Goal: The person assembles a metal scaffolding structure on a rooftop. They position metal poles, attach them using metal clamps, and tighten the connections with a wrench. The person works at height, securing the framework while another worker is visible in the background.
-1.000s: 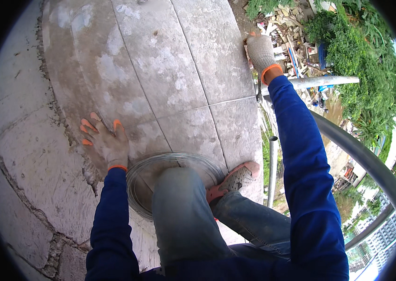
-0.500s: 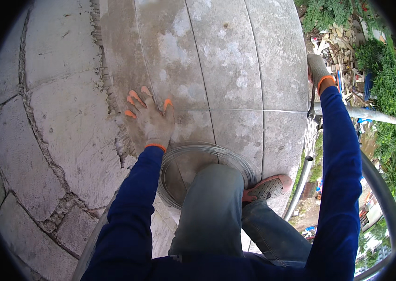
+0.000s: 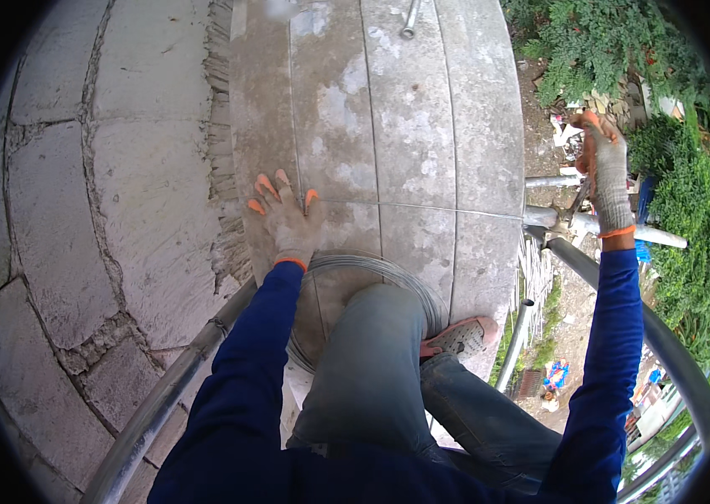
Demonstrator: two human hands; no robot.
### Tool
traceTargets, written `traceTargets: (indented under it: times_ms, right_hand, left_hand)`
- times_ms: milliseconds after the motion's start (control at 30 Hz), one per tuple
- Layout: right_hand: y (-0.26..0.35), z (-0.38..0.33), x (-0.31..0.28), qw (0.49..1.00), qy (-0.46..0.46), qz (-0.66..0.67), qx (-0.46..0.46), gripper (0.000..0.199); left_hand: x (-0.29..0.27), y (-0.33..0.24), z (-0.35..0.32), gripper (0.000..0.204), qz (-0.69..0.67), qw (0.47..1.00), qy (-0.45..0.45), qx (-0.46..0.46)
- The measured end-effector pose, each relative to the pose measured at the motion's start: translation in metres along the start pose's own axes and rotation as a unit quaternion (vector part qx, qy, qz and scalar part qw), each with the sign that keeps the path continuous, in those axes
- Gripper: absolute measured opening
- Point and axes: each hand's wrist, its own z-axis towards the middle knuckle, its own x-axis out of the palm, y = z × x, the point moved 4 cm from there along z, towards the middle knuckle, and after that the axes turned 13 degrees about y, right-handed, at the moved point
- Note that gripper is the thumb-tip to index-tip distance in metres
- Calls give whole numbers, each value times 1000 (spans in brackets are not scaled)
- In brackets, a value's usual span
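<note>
- The left hand, in a pale glove with orange fingertips, lies palm down near the centre of the frame, fingers spread wide on the grey platform; no grip on anything shows.
- A thin wire strand lies right of that hand. Its long axis runs nearly level across the frame, dipping slightly toward the right, and crosses the platform's long seams.
- The strand's left end fades out beside the left thumb; whether the thumb or palm pins it cannot be told.
- Its right end meets the metal pipe at the platform's edge, right of centre.
- The right hand, also gloved, is right of the platform, above the pipe. Its fingers are bent inward, and how tightly they close is not clear.
- A dark, slim tool shows just below the right hand; whether the fingers hold it cannot be told.
- The right hand is nearer the strand's right end and lies up and to the right of it; the left hand is beside the opposite end.
- A wire coil lies below the strand, around the bent knee, with a shoe to its right.
</note>
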Motion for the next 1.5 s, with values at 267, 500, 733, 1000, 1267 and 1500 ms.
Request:
traceTargets:
  times_ms: [267,500,733,1000,1267,1500]
  right_hand:
    - [-41,-240,33,901,306,-300,72,35]
    - [-19,-389,-83,971,13,-115,208,23]
    - [170,-464,-164,892,-324,-308,-74,64]
    - [208,-436,-238,915,-363,-122,-127,35]
    - [204,-402,-248,944,-266,-134,-141,41]
    - [202,-416,-238,935,-312,-115,-127,49]
  left_hand:
    - [-32,43,-62,81,-219,926,309,-10]
    - [-55,20,-122,100,72,917,373,119]
    - [-33,43,-133,122,173,920,326,129]
    - [-18,39,-125,124,133,930,298,169]
    - [-12,64,-119,112,100,942,260,185]
    - [-4,59,-116,96,54,944,253,204]
